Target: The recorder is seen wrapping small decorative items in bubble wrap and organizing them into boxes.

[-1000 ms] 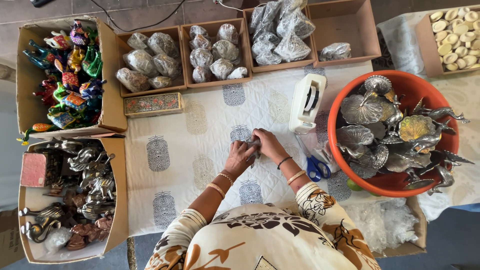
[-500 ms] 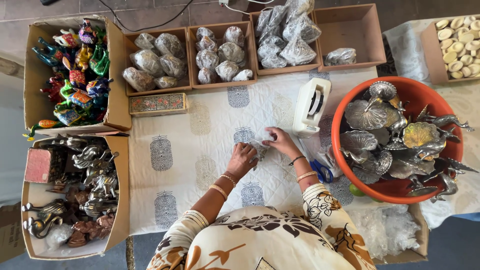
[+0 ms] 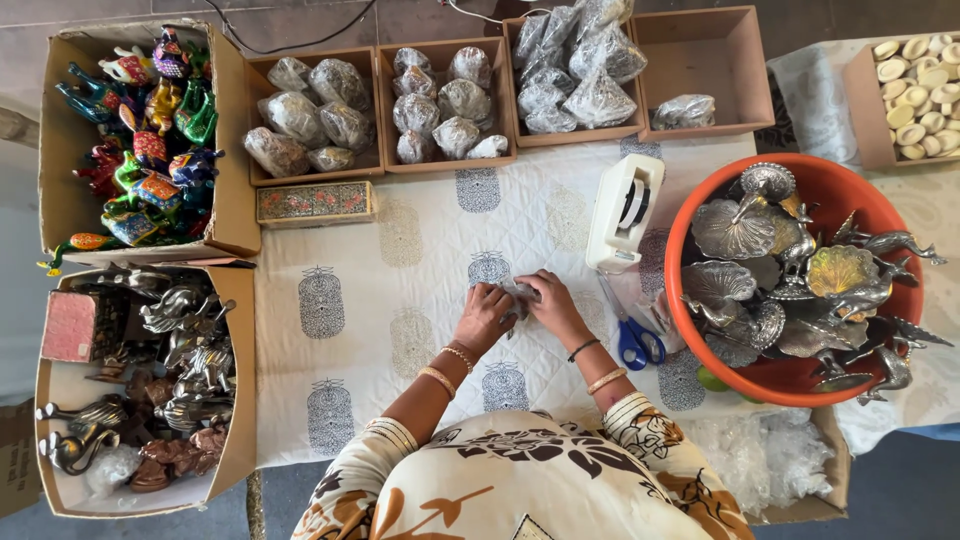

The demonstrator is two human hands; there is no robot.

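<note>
Both hands meet at the middle of the bench [image 3: 400,330], over its white printed cloth. The left hand [image 3: 483,318] and the right hand [image 3: 553,305] are closed from either side on one small wrapped item [image 3: 520,293], a grey piece in clear film. The item sits between the fingertips, just beyond the knuckles, touching both hands. Neither hand is clearly nearer; the grip is shared. Most of the item is hidden by the fingers, so its long axis cannot be told with certainty; the visible part appears to run left to right, from one hand to the other.

Just right of the right hand lie blue-handled scissors [image 3: 634,340], blades pointing away from the person. Beyond them stands a white tape dispenser [image 3: 625,212], near the right hand and well apart from the left. Further right, an orange tub [image 3: 690,330] holds unwrapped silver metal figures.

To the left, well apart from the left hand, two cartons stand at the bench edge: the near one [image 3: 238,420] holds dark and silver metal figures, the far one [image 3: 232,150] holds painted figures.

At the far edge, a row of trays [image 3: 378,110] holds wrapped bundles like the item in hand. The rightmost tray [image 3: 745,85] holds a single bundle and lies beyond the right hand.
</note>
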